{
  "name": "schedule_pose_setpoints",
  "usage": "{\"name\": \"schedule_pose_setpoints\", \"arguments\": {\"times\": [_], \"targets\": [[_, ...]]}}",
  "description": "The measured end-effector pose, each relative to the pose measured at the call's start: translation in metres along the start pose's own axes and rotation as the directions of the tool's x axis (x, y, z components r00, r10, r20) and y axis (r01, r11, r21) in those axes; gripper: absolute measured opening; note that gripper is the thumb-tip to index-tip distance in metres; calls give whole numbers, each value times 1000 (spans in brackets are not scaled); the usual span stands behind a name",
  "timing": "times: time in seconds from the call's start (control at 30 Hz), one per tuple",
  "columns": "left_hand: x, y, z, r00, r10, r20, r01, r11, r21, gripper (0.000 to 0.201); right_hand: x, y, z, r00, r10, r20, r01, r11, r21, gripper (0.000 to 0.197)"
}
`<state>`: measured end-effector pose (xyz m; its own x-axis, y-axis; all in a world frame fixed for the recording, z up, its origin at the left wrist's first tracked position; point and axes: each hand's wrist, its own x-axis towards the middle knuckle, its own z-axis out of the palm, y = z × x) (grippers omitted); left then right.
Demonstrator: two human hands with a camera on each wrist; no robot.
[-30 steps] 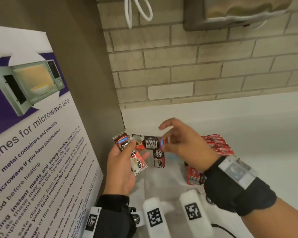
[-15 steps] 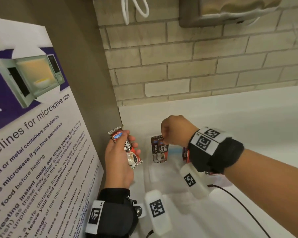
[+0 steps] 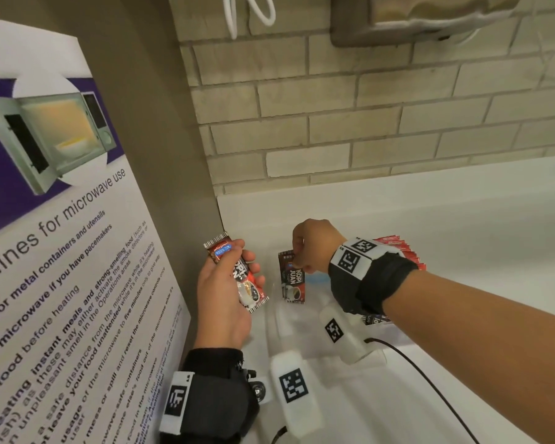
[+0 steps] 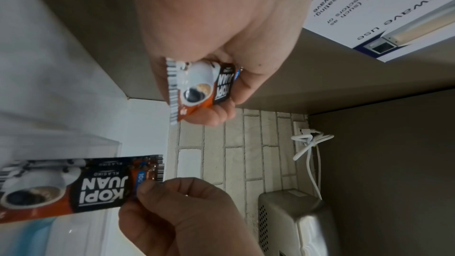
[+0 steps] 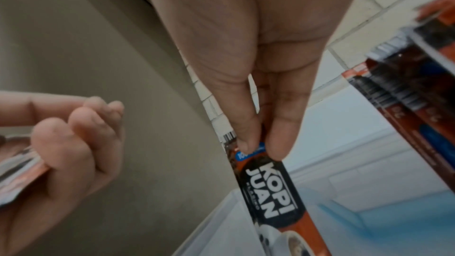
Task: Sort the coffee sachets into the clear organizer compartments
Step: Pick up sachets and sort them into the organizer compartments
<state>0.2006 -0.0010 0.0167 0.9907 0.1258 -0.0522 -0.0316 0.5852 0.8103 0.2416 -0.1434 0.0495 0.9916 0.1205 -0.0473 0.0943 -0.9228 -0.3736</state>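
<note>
At centre frame, the right hand [image 3: 311,246] pinches one sachet [image 3: 292,277] by its top edge, so it hangs upright over the organizer [image 3: 378,334], likely ready to drop in. Lower left, the left hand [image 3: 225,296] clamps spare sachets [image 3: 237,274] as stock.

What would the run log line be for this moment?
left hand: holds spare sachets | right hand: pinches Kopi Juan sachet by top edge, hanging upright over clear organizer | red sachets already filed
</note>
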Motion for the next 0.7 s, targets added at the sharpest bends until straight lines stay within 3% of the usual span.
{"name": "schedule_pose_setpoints", "arguments": {"times": [0.4,0.57,0.7], "targets": [[1,-3,-3,999,-33,-2,33,999,26,8,1,0,-1,999,35,16,-36,998,44,25],[1,-7,-5,999,-37,-12,38,990,135,6,0,1,-5,1000,31,0,-30,997,65,43],[3,-13,-8,999,-45,-25,50,957,286,14,-13,4,-18,994,-24,-111,49,971,233,28]]}}
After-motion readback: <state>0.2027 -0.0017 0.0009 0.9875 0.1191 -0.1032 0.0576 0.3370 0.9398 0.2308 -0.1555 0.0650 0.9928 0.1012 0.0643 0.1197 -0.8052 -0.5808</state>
